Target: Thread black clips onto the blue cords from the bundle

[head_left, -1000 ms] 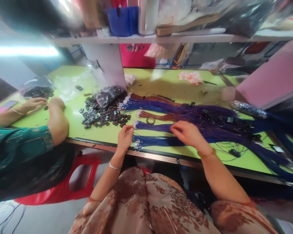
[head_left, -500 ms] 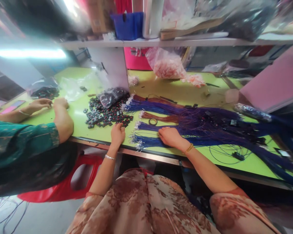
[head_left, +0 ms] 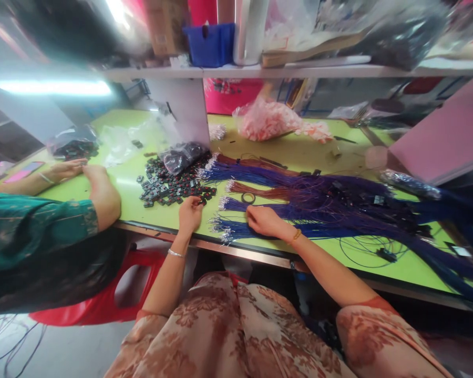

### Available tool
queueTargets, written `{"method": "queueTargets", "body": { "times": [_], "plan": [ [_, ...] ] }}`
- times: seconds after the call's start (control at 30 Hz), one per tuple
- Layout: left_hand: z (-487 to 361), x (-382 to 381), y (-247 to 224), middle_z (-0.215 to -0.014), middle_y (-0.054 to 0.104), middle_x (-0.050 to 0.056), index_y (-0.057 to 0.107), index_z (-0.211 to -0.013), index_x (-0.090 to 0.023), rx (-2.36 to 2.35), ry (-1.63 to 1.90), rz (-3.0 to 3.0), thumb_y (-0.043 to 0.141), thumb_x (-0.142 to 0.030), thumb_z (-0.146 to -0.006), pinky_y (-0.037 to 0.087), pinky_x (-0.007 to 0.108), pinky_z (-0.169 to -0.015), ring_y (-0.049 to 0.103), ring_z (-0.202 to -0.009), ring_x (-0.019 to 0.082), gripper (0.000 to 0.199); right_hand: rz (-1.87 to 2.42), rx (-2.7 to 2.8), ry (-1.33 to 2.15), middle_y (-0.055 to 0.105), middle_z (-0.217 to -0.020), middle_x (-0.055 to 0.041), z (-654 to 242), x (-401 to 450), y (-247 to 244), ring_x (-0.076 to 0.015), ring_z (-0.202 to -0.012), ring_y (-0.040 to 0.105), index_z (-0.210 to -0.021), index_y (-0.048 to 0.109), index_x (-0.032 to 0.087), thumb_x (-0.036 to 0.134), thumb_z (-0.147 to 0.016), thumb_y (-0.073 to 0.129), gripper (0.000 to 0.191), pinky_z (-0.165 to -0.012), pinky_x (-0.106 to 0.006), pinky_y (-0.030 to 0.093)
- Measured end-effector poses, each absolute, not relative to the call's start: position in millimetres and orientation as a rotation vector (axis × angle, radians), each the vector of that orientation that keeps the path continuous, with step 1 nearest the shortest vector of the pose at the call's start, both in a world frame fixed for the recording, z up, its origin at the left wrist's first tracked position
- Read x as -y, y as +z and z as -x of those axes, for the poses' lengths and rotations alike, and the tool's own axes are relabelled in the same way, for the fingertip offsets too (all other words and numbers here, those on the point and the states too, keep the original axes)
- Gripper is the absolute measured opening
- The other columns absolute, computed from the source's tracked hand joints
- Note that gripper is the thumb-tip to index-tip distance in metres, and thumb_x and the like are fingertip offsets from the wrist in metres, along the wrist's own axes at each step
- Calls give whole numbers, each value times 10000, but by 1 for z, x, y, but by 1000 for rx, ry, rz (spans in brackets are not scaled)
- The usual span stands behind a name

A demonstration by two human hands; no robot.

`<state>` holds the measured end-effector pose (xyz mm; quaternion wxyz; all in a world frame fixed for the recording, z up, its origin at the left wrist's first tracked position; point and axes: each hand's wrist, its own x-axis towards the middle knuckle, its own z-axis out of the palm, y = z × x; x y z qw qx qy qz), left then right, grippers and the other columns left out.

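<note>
My left hand (head_left: 190, 214) is at the near edge of a pile of small black connector housings (head_left: 161, 184), several with red spots. Its fingers are pinched around one small black connector housing (head_left: 202, 201). My right hand (head_left: 265, 220) lies over bundles of blue wires (head_left: 236, 228) with silvery terminals at their left ends. The fingers of that hand are closed, and what they hold is hidden. Just beyond them is a roll of black tape (head_left: 248, 198). A brown wire bundle (head_left: 260, 190) runs behind the tape.
A co-worker's hands (head_left: 73, 170) are at the left, over the green table (head_left: 134, 212). A plastic bag of black parts (head_left: 184, 157) rests on the pile. Farther back is a bag of pinkish pieces (head_left: 266, 121). A shelf (head_left: 236, 72) spans above; tangled wires fill the right.
My right hand has moved a little to the left along the blue wires. My left hand stays by the pile, pinched. The bag of pinkish pieces has shifted shape.
</note>
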<state>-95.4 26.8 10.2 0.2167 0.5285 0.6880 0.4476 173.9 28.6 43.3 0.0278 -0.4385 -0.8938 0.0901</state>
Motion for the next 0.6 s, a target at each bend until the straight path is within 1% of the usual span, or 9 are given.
{"method": "queueTargets", "body": {
  "times": [0.1, 0.17, 0.23, 0.33, 0.43, 0.53, 0.6],
  "plan": [
    [99, -23, 12, -759, 632, 27, 667, -847, -173, -1582, 1422, -1074, 686, -281, -634, 433, 265, -665, 529, -657, 128, 239, 1148, 2548, 541, 621, -759, -24, -160, -27, 44, -118, -644, 513, -816, 543, 163, 167, -820, 475, 69, -609, -223, 329],
    [100, -18, 17, -780, 633, 26, 680, -877, -163, -1425, 1469, -896, 718, -282, -598, 440, 240, -628, 528, -649, 105, 306, 1039, 2403, 719, 583, -693, 11, -146, -25, 46, -99, -599, 473, -783, 535, 167, 172, -803, 484, 55, -591, -209, 325],
    [100, -9, 24, -835, 628, 24, 677, -924, -176, -1326, 1470, -805, 739, -269, -586, 463, 222, -618, 551, -679, 95, 357, 981, 2275, 866, 554, -656, 31, -131, -24, 48, -89, -579, 457, -764, 534, 170, 184, -796, 488, 58, -578, -201, 328],
    [98, 5, 35, -870, 610, 11, 634, -991, -217, -1221, 1421, -768, 755, -270, -601, 496, 209, -601, 612, -759, 120, 411, 936, 2163, 1012, 543, -640, 41, -113, -22, 50, -84, -577, 452, -746, 538, 172, 202, -785, 497, 64, -573, -198, 336],
    [95, 14, 40, -826, 607, -7, 603, -924, -212, -1144, 1398, -765, 779, -259, -598, 481, 176, -551, 626, -730, 113, 373, 933, 2105, 1083, 539, -630, 43, -105, -22, 51, -83, -569, 441, -734, 549, 170, 211, -767, 513, 64, -564, -200, 339],
    [89, 16, 38, -766, 625, 3, 634, -821, -166, -1115, 1375, -763, 785, -249, -604, 484, 173, -578, 588, -641, 74, 277, 939, 2036, 1133, 530, -615, 45, -106, -20, 48, -83, -556, 434, -740, 560, 167, 223, -759, 531, 66, -542, -198, 337],
    [84, 16, 35, -748, 641, 19, 671, -813, -147, -1108, 1352, -770, 780, -255, -618, 482, 185, -595, 566, -607, 66, 248, 934, 1990, 1140, 540, -627, 39, -109, -18, 47, -84, -560, 442, -753, 569, 165, 238, -765, 541, 79, -542, -199, 347]
  ]
}}
